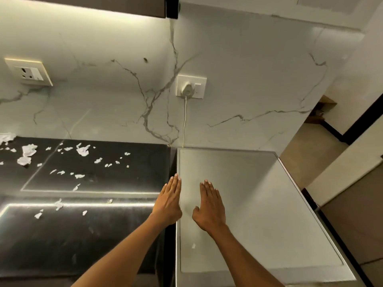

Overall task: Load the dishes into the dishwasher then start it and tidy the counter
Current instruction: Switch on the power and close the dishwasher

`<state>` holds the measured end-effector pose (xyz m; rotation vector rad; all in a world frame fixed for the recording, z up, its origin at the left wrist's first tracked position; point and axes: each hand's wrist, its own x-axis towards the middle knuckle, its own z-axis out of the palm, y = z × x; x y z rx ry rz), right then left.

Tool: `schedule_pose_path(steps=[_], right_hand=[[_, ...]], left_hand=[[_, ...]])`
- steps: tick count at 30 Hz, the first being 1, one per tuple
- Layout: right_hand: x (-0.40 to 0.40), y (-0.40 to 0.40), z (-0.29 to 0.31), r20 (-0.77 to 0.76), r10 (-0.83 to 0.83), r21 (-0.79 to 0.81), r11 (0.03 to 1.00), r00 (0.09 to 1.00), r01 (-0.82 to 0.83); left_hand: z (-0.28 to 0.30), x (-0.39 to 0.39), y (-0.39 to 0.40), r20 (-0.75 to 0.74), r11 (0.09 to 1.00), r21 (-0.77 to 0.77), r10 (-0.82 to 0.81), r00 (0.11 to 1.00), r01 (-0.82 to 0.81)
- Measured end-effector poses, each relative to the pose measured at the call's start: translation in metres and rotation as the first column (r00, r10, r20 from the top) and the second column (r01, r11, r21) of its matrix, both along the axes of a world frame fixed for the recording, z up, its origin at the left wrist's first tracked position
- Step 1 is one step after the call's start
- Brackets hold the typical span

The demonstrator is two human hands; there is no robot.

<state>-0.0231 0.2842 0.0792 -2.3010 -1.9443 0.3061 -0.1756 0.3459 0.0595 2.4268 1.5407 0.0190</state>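
No readable text, label, brand, number or sign was found anywhere in view. The switch plate [29, 73] on the marble wall bore no legible marking. The socket plate [191, 86] with its white plug [186, 89] was likewise blank. The torn paper scraps [83, 150] on the dark worktop [116, 183] showed no print that could be made out.

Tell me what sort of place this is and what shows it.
Most likely a home kitchen. A dark stone counter strewn with torn paper scraps runs along a marble-look backsplash, and a white appliance top, perhaps the dishwasher, is plugged into a wall socket.
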Motion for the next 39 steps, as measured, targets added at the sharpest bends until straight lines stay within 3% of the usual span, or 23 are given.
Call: schedule_pose_path(steps=[20, 32, 39], right_hand=[[0.023, -0.23, -0.066, -0.127, 0.164, -0.04, 0.985, 0.978, -0.17], [0.032, -0.267, -0.076, -0.03, 0.227, -0.209, 0.951, 0.973, -0.228], [0.025, -0.268, -0.079, -0.02, 0.192, -0.2, 0.961, 0.981, -0.192]], left_hand=[[-0.061, 0.004, -0.272, 0.015, 0.991, -0.114, 0.073, 0.997, -0.071], [-0.051, -0.011, -0.286, -0.115, 0.981, -0.195, 0.001, 0.993, -0.023], [-0.048, -0.027, -0.276, -0.081, 0.976, -0.21, -0.081, 0.993, 0.062]])
